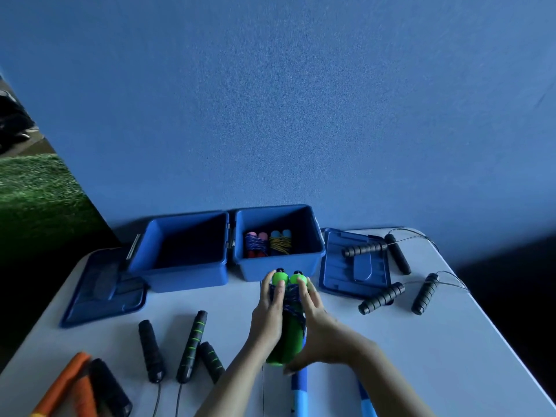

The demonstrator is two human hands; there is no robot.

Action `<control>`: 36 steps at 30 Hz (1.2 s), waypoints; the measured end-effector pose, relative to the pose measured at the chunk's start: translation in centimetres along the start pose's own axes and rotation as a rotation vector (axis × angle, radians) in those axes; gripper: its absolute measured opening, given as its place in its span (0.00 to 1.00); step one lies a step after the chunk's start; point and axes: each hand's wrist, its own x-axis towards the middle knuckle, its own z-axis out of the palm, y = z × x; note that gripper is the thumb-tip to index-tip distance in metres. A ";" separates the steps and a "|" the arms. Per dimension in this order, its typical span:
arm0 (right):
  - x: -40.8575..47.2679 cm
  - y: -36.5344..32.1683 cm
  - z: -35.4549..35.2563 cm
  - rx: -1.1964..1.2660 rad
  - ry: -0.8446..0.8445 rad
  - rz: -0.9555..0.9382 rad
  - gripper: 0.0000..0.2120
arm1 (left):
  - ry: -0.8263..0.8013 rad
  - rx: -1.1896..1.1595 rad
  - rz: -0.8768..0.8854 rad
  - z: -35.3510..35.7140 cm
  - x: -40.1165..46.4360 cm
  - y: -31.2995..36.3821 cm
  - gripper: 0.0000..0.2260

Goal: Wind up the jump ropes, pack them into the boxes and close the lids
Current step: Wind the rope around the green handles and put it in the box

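My left hand (268,311) and my right hand (316,314) together hold a wound jump rope with two green handles (289,335), its blue cord wrapped round the middle. The bundle is just in front of the right blue box (279,267), which is uncovered and holds two wound ropes, one with pink handles (255,245) and one with light blue handles (280,242). The left blue box (183,266) stands beside it with nothing visible inside. A lid (102,291) lies at the left and another lid (352,266) at the right.
The white table (421,356) carries loose ropes: black handles with green stripes (192,346) at front left, orange handles (69,386) at the front left corner, black ribbed handles (388,293) at right, blue handles (299,392) under my wrists. A blue wall stands behind.
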 end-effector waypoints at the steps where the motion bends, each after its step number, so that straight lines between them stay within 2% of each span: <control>1: 0.1 0.0 0.0 -0.002 0.013 -0.015 0.73 | 0.011 0.001 0.007 0.0 0.1 -0.1 0.18; 7: 1.3 1.1 -0.1 0.018 0.074 -0.066 0.72 | 0.035 0.026 0.019 0.4 0.4 0.2 0.16; 12: 3.3 1.7 -0.3 0.006 0.103 -0.044 0.72 | -0.013 0.025 0.046 -0.6 2.3 0.6 0.16; 17: 7.3 1.3 -2.4 0.039 0.108 -0.088 0.68 | -0.072 0.178 0.188 -3.0 7.1 1.8 0.21; 18: 8.3 1.2 -3.0 0.040 0.103 -0.095 0.67 | -0.050 0.221 0.231 -3.6 8.4 2.0 0.20; 22: 13.5 1.2 -4.9 0.019 0.113 -0.072 0.68 | 0.261 0.516 0.398 -7.1 14.4 0.7 0.20; 24: 16.2 1.3 -5.6 -0.006 0.127 -0.064 0.69 | 0.242 0.640 0.376 -8.3 17.4 -0.6 0.19; 29: 23.0 1.7 -6.5 -0.019 0.099 -0.016 0.68 | 0.145 0.717 0.395 -9.2 22.1 -2.7 0.30; 32: 26.2 2.5 -6.3 -0.032 0.045 0.033 0.67 | 0.127 0.714 0.442 -9.2 22.9 -3.6 0.31; 36: 28.7 3.6 -4.7 -0.182 -0.086 0.048 0.63 | 0.170 0.704 0.473 -9.1 22.9 -3.9 0.30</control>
